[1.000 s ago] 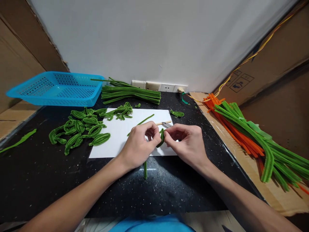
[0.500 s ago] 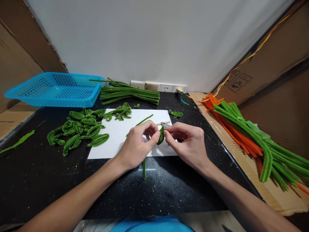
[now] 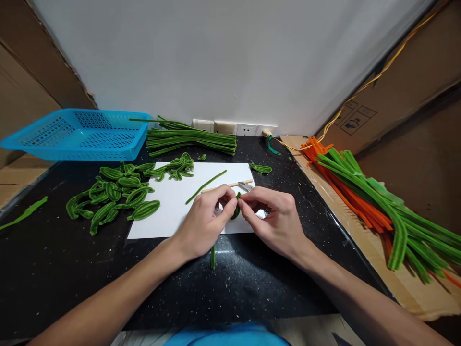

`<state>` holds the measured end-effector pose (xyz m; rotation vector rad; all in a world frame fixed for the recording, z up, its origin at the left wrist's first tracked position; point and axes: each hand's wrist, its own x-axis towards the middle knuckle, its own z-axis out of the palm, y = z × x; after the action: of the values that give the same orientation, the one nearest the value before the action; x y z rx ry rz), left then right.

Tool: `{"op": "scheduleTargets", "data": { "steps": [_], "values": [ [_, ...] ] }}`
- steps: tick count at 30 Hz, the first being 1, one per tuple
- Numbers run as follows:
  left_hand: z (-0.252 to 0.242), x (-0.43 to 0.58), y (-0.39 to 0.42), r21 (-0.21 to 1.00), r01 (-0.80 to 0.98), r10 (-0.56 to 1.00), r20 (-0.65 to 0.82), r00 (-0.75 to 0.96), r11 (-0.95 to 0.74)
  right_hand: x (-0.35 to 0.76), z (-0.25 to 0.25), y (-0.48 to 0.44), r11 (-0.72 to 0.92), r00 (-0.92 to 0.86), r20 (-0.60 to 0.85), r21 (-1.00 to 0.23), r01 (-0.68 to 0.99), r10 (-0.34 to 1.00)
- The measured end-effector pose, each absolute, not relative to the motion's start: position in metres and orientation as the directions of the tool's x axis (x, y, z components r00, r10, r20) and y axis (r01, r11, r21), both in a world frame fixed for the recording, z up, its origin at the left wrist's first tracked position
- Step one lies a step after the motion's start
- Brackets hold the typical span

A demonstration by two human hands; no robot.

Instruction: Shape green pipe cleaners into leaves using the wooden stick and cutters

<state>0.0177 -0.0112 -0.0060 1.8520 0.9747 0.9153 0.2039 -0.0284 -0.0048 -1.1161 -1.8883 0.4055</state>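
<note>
Hands (image 3: 245, 216) shifted left, grip tighter on green loop (image 3: 236, 211).

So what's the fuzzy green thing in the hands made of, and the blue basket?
The green piece, pinched between the left hand and right hand, looks like a pipe cleaner: fuzzy matte pile, probably over bendable wire, since it holds its curl. The blue basket looks like smooth moulded plastic with a grid of holes.

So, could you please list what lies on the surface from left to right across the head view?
Blue basket → pile of folded green pieces → white sheet → left hand → green piece being pinched → right hand → orange and green stems.
</note>
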Motion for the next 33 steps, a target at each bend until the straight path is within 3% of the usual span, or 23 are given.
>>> {"op": "scheduleTargets", "data": {
  "steps": [12, 23, 33],
  "values": [
    [-0.007, 0.014, -0.001, 0.958, 0.129, 0.869, 0.17, 0.464, -0.256, 0.209, 0.001, -0.025, 0.561, -0.236, 0.532, -0.609, 0.561, 0.813],
    [-0.007, 0.017, -0.005, 0.91, 0.222, 0.847, 0.207, 0.489, -0.35, 0.209, -0.004, -0.029, 0.612, -0.27, 0.577, -0.553, 0.565, 0.771],
    [-0.006, 0.015, -0.004, 0.955, 0.115, 0.861, 0.191, 0.472, -0.275, 0.21, -0.001, -0.03, 0.672, -0.322, 0.624, -0.471, 0.571, 0.712]
  ]
}}
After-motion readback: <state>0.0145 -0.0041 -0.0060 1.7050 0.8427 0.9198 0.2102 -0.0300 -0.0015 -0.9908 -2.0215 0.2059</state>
